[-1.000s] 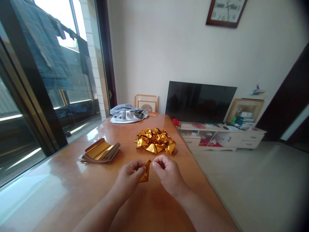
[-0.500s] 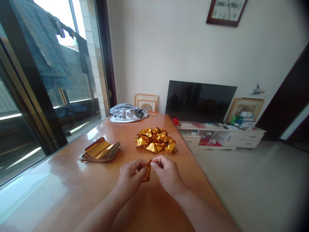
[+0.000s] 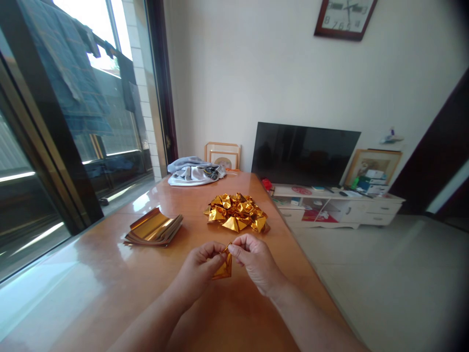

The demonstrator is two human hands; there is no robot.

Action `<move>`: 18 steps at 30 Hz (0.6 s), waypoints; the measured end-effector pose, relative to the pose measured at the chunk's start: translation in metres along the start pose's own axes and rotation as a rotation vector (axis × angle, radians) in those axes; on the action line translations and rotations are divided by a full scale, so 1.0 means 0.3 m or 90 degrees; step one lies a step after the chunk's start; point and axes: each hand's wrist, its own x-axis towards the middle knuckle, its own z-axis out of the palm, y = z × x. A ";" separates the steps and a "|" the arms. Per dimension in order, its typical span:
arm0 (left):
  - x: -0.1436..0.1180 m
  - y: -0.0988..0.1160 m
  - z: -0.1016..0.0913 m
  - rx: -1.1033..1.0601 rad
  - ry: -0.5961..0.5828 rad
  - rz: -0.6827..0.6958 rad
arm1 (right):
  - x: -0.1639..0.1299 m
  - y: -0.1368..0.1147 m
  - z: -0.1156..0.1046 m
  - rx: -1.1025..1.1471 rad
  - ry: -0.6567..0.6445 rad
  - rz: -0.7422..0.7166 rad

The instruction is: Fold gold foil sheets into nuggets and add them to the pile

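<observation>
Both hands pinch one folded gold foil piece [image 3: 224, 267] above the wooden table [image 3: 110, 274] — left hand [image 3: 200, 270] on its left edge, right hand [image 3: 256, 261] at its top corner. Beyond: a pile of folded gold pieces [image 3: 236, 212] and a stack of flat foil sheets [image 3: 154, 229].

On the table [image 3: 110, 274], the flat sheet stack [image 3: 154, 230] lies left of the folded pile [image 3: 236, 213].

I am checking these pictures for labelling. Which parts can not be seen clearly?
- Head view: the top of the gold foil piece is hidden by the left hand and right hand.
- The wall clock is cut by the top edge.
- Small items on the TV cabinet are too small to tell.
</observation>
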 end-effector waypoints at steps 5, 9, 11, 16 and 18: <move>0.001 0.002 -0.005 -0.030 -0.012 -0.016 | -0.003 -0.011 -0.002 0.001 -0.009 0.005; -0.004 0.017 -0.001 -0.046 -0.027 -0.035 | -0.004 -0.012 -0.006 -0.010 -0.020 -0.010; -0.007 0.025 0.002 -0.062 -0.033 -0.046 | -0.004 -0.015 -0.008 -0.020 -0.025 -0.027; -0.011 0.032 0.000 -0.084 -0.040 -0.064 | -0.001 -0.024 -0.013 -0.046 -0.033 -0.038; -0.010 0.031 -0.002 -0.088 -0.032 -0.070 | 0.000 -0.025 -0.014 -0.042 -0.040 -0.028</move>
